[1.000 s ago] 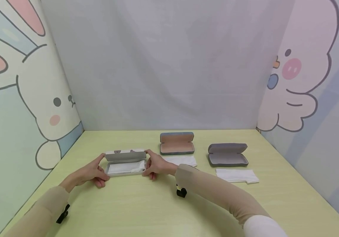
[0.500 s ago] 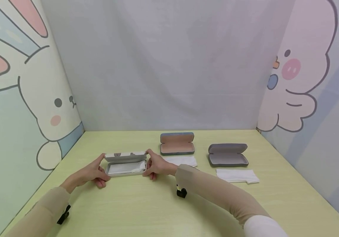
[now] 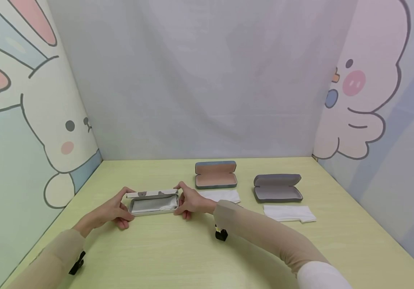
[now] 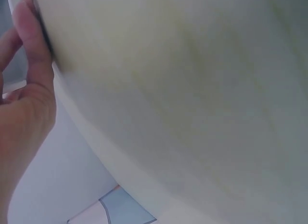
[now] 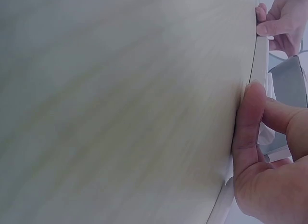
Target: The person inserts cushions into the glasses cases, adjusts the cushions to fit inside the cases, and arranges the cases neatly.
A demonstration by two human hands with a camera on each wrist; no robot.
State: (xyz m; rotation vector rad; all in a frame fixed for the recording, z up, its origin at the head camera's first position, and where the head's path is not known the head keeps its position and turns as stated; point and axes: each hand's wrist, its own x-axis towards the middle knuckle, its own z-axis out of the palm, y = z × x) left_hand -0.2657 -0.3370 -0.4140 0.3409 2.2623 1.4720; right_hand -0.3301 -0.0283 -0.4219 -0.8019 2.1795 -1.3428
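Observation:
A white eyeglass case (image 3: 145, 214) with animal faces printed on its lid (image 3: 152, 194) lies at the left of the table in the head view. Its lid stands partly lowered over a folded white cloth (image 3: 152, 204) in the base. My left hand (image 3: 110, 209) holds the left end, index finger on the lid, thumb at the front corner. At the opposite end my right hand (image 3: 191, 200) does likewise. The right wrist view shows my right thumb (image 5: 250, 118) along the case's front edge. Only a sliver of the case shows beside my left thumb (image 4: 29, 24) in the left wrist view.
Behind my right hand stands an open blue case (image 3: 216, 180) with a pink lining, a white cloth (image 3: 223, 196) in front of it. Farther right is an open dark grey case (image 3: 278, 193), with another white cloth (image 3: 289, 213) before it. Printed curtains surround the table.
The lid of the white eyeglass case has come down and forward, now shading the cloth inside. Both index fingers moved with it, while the thumbs stayed at the front corners.

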